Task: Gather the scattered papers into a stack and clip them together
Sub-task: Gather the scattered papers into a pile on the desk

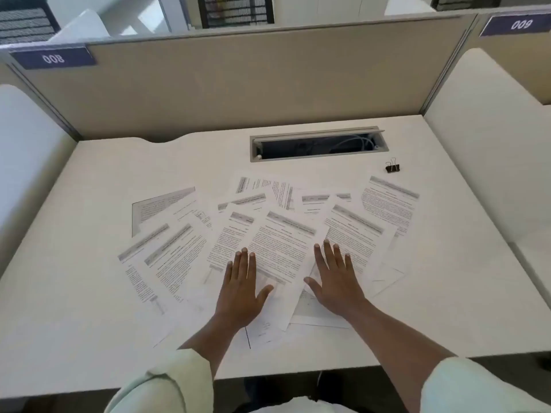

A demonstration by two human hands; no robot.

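Across the middle of the desk (pixel 89 180) the papers (pixel 286 239) lie fanned out in an overlapping spread, from the far left sheets to the one angled off toward the right, none of them squared up yet. I have both hands flat on the spread with the fingers extended and holding nothing: the left hand (pixel 241 281) presses near the centre sheets, the right hand (pixel 334 281) just beside it on the sheets to the right, with one top page between them.

The binder clip (pixel 392 166) stands on the bare desk beyond the right end of the fan, well apart from my hands.

My worry, judging from this layout, is the sweep inward. Flat palms on loose, overlapping sheets can drag only the top pages and leave the lower ones behind, or buckle and crease a corner where edges catch. The near sheets sit close to the desk's front edge, so a pull toward me could slide one off.

Beyond the papers is the open cable slot (pixel 319 144); a push away from me might feed a page into it, or knock the clip farther off.
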